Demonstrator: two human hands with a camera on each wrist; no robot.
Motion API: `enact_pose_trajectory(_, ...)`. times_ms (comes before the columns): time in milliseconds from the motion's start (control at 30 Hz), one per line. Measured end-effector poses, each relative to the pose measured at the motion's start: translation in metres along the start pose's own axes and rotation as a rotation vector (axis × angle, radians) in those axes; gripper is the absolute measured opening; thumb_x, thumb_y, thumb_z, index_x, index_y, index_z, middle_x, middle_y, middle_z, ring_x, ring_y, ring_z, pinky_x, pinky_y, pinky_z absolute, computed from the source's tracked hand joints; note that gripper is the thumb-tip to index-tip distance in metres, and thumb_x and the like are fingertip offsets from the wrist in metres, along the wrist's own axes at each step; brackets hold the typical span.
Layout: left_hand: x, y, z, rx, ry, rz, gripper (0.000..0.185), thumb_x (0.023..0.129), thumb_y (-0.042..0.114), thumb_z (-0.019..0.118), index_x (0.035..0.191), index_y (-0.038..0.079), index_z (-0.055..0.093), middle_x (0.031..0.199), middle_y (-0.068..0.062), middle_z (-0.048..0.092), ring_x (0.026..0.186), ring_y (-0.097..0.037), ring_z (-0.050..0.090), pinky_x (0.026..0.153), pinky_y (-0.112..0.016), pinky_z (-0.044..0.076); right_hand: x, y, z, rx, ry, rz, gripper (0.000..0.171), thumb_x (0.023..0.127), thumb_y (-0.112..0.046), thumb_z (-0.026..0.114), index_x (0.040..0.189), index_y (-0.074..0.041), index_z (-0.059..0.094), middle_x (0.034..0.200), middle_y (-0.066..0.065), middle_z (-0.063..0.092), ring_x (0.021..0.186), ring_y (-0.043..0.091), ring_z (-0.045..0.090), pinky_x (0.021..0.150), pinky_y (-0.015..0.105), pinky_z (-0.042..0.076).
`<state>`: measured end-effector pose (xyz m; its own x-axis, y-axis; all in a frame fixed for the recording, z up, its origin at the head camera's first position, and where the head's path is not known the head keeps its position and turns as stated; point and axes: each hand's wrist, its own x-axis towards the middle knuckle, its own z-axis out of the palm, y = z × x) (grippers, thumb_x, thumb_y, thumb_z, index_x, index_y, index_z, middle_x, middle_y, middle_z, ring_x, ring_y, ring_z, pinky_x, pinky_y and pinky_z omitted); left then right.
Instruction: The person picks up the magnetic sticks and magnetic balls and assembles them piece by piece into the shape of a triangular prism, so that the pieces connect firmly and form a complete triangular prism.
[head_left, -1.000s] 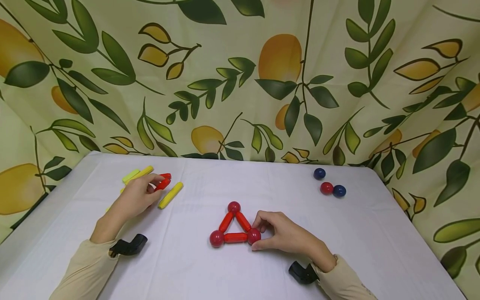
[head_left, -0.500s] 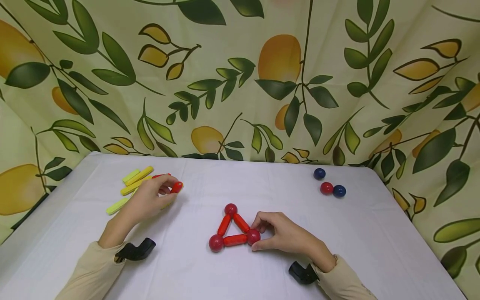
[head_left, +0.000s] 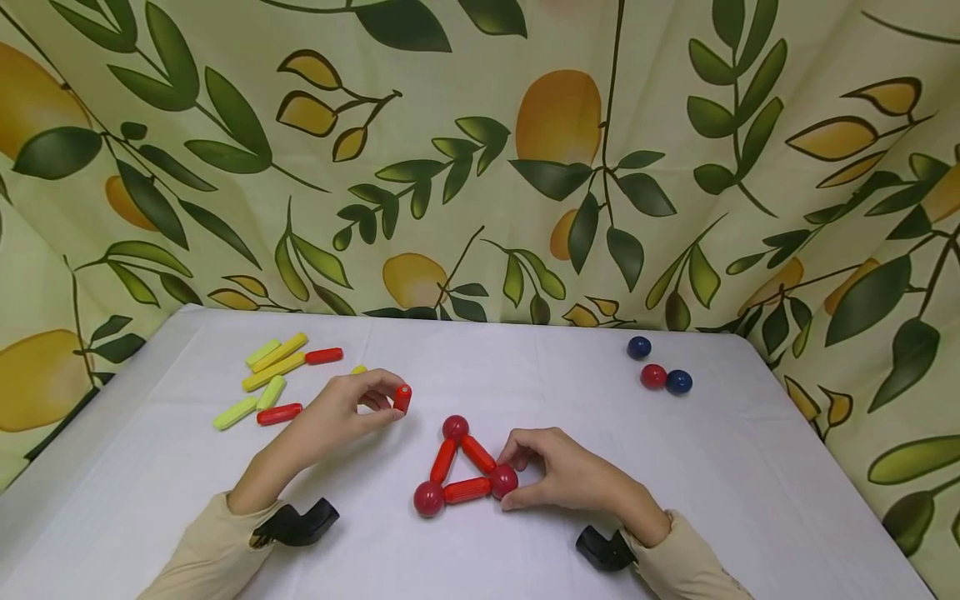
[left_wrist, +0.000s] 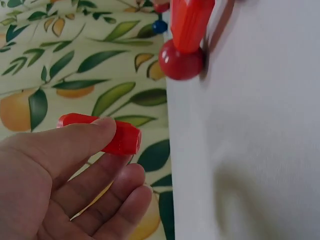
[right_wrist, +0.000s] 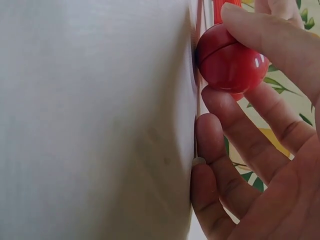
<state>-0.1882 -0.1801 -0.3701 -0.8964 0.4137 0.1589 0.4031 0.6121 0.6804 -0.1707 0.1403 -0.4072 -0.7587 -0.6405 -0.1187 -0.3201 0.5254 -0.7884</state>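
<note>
Red stick, short glossy plastic rod with rounded ends, pinched between thumb and fingertips of left hand, lifted off the table just left of frame centre; the left wrist view shows the thumb on top and curled fingers under it. Right of it, lower centre, flat triangle of three red sticks joined by three smooth red balls. Right hand pinches the lower-right corner ball, thumb and forefinger curled round it, other fingertips down on the table. White tablecloth, matte, slight creases. Left middle of frame: loose pile of yellow sticks and two red sticks lying flat. Upper right of table: two dark blue balls and a red ball, close together. Backdrop is fabric printed with leaves and lemons.
</note>
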Motion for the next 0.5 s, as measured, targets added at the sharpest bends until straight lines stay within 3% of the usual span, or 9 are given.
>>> enact_pose_trajectory(500,0.000,0.014,0.033,-0.071,-0.062,0.021,0.027,0.087,0.011,0.074,0.113,0.011,0.067,0.098,0.003,0.071,0.088,-0.008,0.065,0.081,-0.023,0.055,0.000,-0.005,0.005,0.024,-0.055,-0.031,0.029,0.075,-0.028,0.087,0.097,-0.026,0.067,0.091,-0.013,0.068,0.085,0.006,0.060,0.080,0.021,0.052)
